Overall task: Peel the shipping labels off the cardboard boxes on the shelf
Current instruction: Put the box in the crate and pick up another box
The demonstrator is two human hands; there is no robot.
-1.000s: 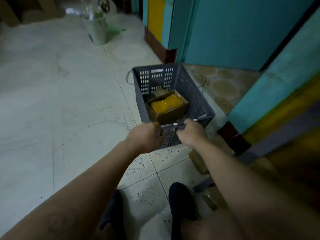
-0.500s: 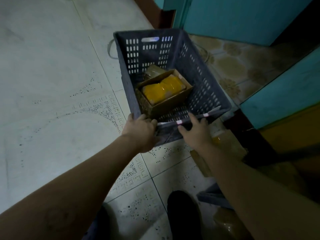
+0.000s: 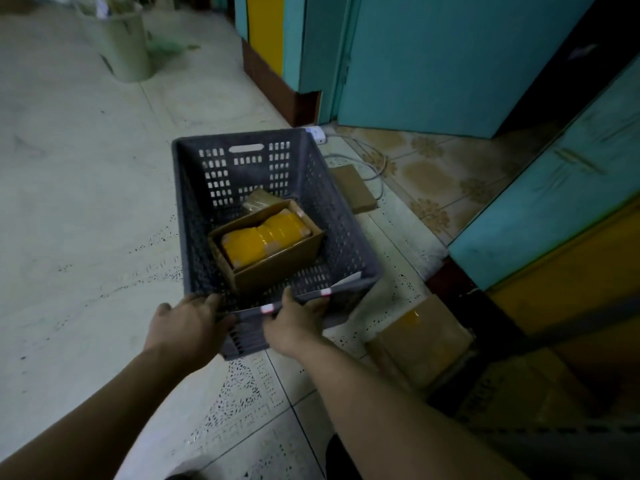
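Observation:
A grey plastic crate (image 3: 308,199) stands on the tiled floor. Inside it lies an open cardboard box (image 3: 277,265) filled with a yellow-taped packet (image 3: 263,237), and a smaller taped parcel (image 3: 259,199) lies behind that. My left hand (image 3: 187,323) grips the crate's near rim. My right hand (image 3: 294,320) grips the same rim to the right and pins a peeled white label strip (image 3: 332,289) with pink marks along it. More cardboard boxes (image 3: 422,341) sit at the lower right by a dark shelf.
A flat brown parcel (image 3: 353,188) lies on the floor right of the crate beside a white cable and power strip (image 3: 317,133). A pale bucket (image 3: 121,43) stands at the far left. Teal and yellow panels (image 3: 433,57) line the right side.
The view has tilted up and the crate has shifted right in the view, showing the flat parcel beside it. Both hands stay on the near rim, with the label strip still under my right hand.

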